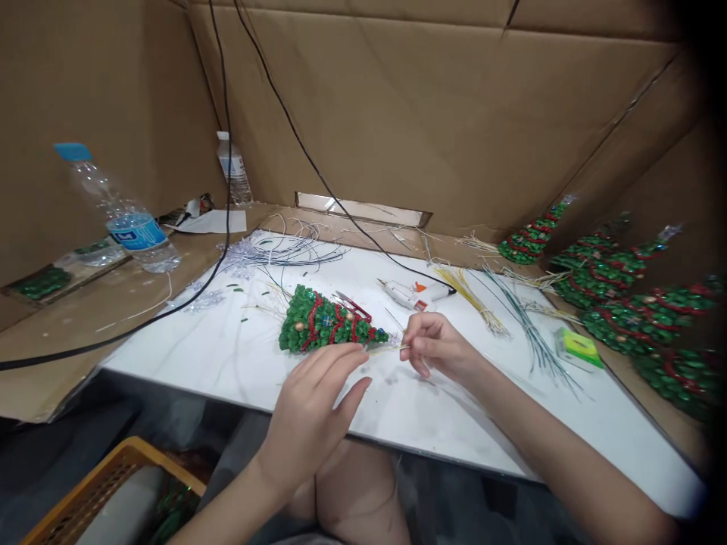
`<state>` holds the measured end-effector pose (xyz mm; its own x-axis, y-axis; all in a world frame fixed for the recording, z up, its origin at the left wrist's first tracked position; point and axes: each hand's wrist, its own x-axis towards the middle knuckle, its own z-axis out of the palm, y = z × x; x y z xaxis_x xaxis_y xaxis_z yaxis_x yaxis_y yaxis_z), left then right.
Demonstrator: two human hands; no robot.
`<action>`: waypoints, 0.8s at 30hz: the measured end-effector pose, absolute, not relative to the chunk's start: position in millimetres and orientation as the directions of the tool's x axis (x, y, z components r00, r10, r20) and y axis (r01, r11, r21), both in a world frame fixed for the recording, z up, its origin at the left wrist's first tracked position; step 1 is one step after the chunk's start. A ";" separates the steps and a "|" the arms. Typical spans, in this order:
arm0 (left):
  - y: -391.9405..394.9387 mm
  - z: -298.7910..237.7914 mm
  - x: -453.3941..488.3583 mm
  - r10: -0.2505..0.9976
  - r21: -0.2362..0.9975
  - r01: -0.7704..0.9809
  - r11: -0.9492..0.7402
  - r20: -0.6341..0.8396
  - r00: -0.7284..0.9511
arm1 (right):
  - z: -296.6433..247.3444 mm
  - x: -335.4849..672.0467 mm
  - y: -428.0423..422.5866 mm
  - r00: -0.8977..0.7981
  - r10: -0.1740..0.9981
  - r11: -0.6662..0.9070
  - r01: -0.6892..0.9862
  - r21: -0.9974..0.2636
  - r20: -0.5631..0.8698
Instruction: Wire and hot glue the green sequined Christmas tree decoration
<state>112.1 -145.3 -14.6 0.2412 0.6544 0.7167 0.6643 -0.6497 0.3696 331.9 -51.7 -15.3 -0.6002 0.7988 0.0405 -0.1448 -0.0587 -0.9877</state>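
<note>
A small green beaded Christmas tree [318, 325] with red garlands lies on its side on the white board [227, 363], its tip pointing right. My left hand [315, 409] hovers just below the tree's tip, fingers stretched out and apart, fingertips close to a thin pale wire [386, 349]. My right hand [435, 347] is closed in a pinch on that wire at the tree's tip. Red-handled snips [351, 304] rest behind the tree.
A white glue gun [412, 294] and bundles of yellow and green wires [500, 310] lie to the right. Finished beaded trees [625, 303] line the right edge. Two water bottles [122, 212] stand at left, with black cables. Cardboard walls surround the board. An orange crate [102, 492] sits below left.
</note>
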 end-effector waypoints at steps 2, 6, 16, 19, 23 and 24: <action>-138.7 -22.0 119.2 0.691 0.416 0.649 -0.637 0.682 0.241 | -14.2 332.0 -52.3 -0.632 0.775 -0.055 -0.096 -0.994 0.018; -134.1 -31.2 124.0 0.750 0.508 0.609 -0.610 0.617 0.237 | -9.8 337.2 -48.6 -0.652 0.758 -0.025 0.002 -1.000 -0.020; -128.9 -25.2 124.4 0.785 0.482 0.652 -0.586 0.536 0.310 | -10.3 341.1 -44.4 -0.661 0.738 0.094 0.296 -0.951 -0.133; -125.8 -24.5 121.1 0.827 0.560 0.617 -0.553 0.454 0.331 | -8.0 345.5 -41.6 -0.566 0.820 0.202 0.419 -0.885 -0.081; -122.8 -25.9 118.4 0.886 0.649 0.603 -0.463 0.312 0.344 | -7.7 352.2 -35.7 -0.453 0.891 0.339 0.609 -0.717 0.036; -122.5 -26.6 118.4 0.896 0.659 0.609 -0.441 0.284 0.341 | -8.7 353.2 -34.5 -0.447 0.893 0.362 0.646 -0.672 0.051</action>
